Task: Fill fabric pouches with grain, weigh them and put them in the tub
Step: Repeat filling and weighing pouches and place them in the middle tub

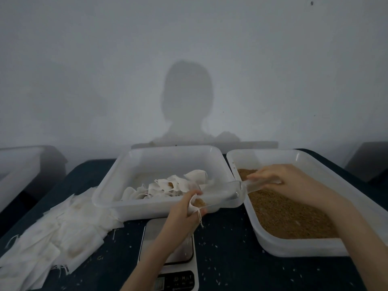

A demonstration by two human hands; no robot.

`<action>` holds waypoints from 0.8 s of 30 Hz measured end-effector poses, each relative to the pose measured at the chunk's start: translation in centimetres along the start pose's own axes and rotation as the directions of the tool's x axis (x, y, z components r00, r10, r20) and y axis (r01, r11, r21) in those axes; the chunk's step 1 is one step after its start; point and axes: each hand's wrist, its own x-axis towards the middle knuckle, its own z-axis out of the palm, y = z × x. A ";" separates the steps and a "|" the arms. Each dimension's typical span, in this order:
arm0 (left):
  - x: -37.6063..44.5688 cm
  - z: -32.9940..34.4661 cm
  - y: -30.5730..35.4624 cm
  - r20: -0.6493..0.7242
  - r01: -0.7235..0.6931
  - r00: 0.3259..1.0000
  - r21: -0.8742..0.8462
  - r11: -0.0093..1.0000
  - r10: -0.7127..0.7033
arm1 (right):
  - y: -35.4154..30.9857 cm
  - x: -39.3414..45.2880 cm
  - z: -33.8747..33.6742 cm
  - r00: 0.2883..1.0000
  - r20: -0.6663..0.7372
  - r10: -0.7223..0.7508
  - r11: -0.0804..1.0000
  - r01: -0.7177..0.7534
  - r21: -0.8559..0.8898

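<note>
Dim, hazy, low-contrast view. Light from behind the person casts a head-and-shoulders shadow point(186, 101) on the wall point(294, 70). Edges around that shadow bow and soften.

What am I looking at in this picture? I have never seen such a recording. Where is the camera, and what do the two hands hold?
There is no machine here: a person works with bare hands, and one camera on the person's head looks forward and down. The left hand holds a small fabric pouch open above the kitchen scale. The right hand holds a clear plastic scoop and points it at the pouch, where brown grain is visible. On the dark table stand a tub of filled pouches and, to the right, a tray of grain. A pile of empty pouches lies at the left.
</note>
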 end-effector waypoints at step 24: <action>0.6 0.3 -0.3 -0.079 -0.006 0.997 0.062 0.998 0.011 | 6.5 -1.1 6.8 0.723 0.261 0.640 0.754 -0.525 -0.395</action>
